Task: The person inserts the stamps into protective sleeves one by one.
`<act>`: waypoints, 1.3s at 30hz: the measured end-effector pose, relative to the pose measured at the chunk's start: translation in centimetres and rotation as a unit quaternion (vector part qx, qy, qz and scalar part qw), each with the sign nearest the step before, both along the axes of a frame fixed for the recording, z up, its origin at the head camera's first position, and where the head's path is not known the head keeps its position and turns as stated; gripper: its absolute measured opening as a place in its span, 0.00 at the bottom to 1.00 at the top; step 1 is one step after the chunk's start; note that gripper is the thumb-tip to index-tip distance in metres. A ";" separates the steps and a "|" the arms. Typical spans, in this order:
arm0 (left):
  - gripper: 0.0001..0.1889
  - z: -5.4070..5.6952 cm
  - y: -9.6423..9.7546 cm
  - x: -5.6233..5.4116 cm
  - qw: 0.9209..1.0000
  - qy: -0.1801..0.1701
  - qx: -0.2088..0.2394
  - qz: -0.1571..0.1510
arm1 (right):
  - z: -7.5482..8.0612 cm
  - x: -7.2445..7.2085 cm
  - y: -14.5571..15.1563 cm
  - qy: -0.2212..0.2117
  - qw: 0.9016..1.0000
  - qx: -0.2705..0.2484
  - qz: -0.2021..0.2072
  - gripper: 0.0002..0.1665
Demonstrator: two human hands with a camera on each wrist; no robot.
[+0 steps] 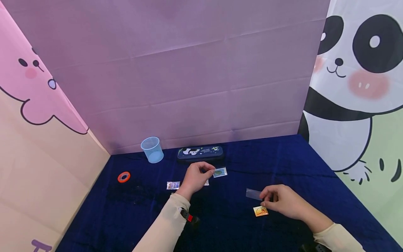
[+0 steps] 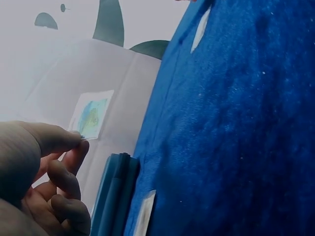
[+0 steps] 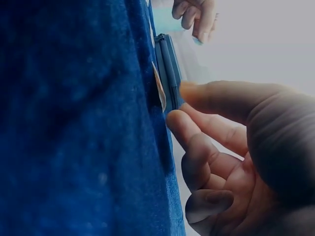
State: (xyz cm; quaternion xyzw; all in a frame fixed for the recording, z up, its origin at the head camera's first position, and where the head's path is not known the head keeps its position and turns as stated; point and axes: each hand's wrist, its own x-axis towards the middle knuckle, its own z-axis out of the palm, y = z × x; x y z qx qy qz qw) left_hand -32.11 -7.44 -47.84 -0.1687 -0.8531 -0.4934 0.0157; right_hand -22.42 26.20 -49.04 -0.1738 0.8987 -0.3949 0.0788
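Note:
Between thumb and index finger, my left hand (image 1: 196, 177) pinches a small blue-green stamp-like card (image 1: 220, 172) in a clear sleeve, held up off the cloth. The left wrist view shows that card (image 2: 92, 115) at the fingertips. My right hand (image 1: 282, 201) hovers low on the right with loosely bent fingers; in the right wrist view nothing shows between its thumb and index finger. Just below its fingertips lies an orange-yellow stamp-like card (image 1: 260, 211). A clear plastic sleeve (image 1: 253, 194) lies partly behind the right fingers.
A purple-toned sleeved card (image 1: 172, 185) lies left of my left wrist; another card (image 1: 206, 183) is mostly hidden behind that hand. A dark blue pencil case (image 1: 200, 153) and a light blue cup (image 1: 152, 149) stand at the back. An orange tape roll (image 1: 124, 177) lies at the left.

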 end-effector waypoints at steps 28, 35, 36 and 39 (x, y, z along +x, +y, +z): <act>0.04 -1.4 3.1 -1.0 0.996 -0.083 -0.033 0.008 | -1.0 0.0 0.9 -0.041 0.996 -0.043 0.063 0.08; 0.02 -1.4 3.4 -0.9 0.994 -0.088 -0.054 0.023 | -1.0 0.0 0.8 -0.040 0.996 -0.038 0.067 0.07; 0.02 -1.5 3.4 -0.9 0.994 -0.087 -0.057 0.024 | -1.0 0.0 0.9 -0.039 0.996 -0.035 0.066 0.06; 0.03 -1.6 3.5 -1.0 0.994 -0.081 -0.068 0.026 | -1.0 -0.1 0.9 -0.032 0.997 -0.024 0.063 0.05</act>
